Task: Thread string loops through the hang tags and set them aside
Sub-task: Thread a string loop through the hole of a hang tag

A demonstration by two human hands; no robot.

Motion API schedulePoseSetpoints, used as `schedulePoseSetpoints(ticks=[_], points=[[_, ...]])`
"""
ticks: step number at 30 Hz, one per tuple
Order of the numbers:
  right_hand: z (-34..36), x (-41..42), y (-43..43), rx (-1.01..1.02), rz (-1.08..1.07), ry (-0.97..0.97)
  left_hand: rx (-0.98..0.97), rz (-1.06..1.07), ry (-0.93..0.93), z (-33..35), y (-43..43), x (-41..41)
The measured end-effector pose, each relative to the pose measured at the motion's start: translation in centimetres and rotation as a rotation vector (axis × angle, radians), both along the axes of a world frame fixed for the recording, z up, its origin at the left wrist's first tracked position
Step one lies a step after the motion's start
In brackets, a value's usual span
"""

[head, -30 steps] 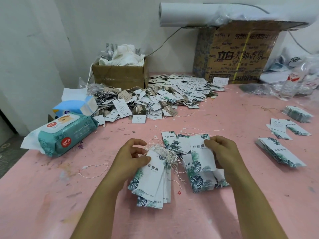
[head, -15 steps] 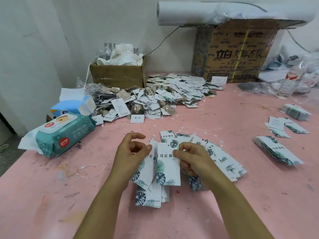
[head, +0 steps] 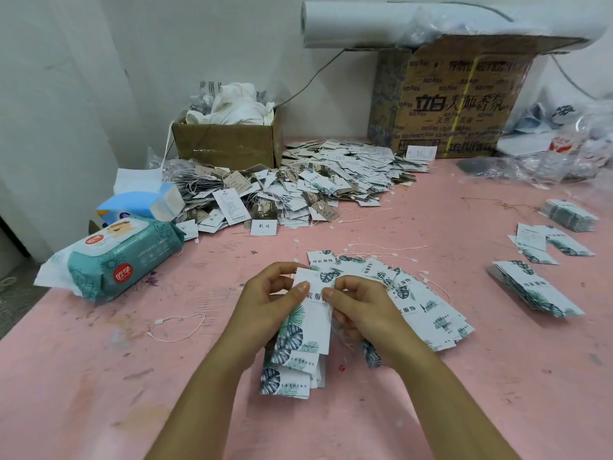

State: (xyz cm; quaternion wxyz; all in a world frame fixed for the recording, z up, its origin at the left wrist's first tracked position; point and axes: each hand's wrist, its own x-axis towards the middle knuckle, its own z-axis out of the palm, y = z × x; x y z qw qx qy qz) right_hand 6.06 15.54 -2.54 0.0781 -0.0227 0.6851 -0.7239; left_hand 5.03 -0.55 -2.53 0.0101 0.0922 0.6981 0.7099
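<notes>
Nearest on the pink table [head: 99, 393], the left hand [head: 265, 303] is gripping a bundle of tags [head: 292, 370], fingers curled round it, while the right hand [head: 361, 310] is pinching the top hang tag [head: 311, 313], seemingly working a string through. A loose string loop [head: 179, 327] is lying to the left, and a fan of tags [head: 428, 307] is waiting just right. Further right, small stacks [head: 534, 290] are sitting, probably unthreaded. Far back, a big strung heap [head: 331, 180] is lying: plenty done, plenty left.
</notes>
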Motion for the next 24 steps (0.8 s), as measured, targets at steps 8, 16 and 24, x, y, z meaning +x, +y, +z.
schedulePoseSetpoints(ticks=[8, 16, 24], points=[[0.3, 0.0, 0.7, 0.047, -0.121, 0.071, 0.063, 0.14, -0.062, 0.0, 0.1, -0.1], [0.2, -0.2, 1.2, 0.028, -0.21, 0.202, 0.194, 0.176, -0.17, 0.1, -0.3, -0.2], [0.4, -0.3, 2.0, 0.212, -0.365, 0.402, 0.163, 0.128, -0.105, 0.4, 0.1, 0.0]])
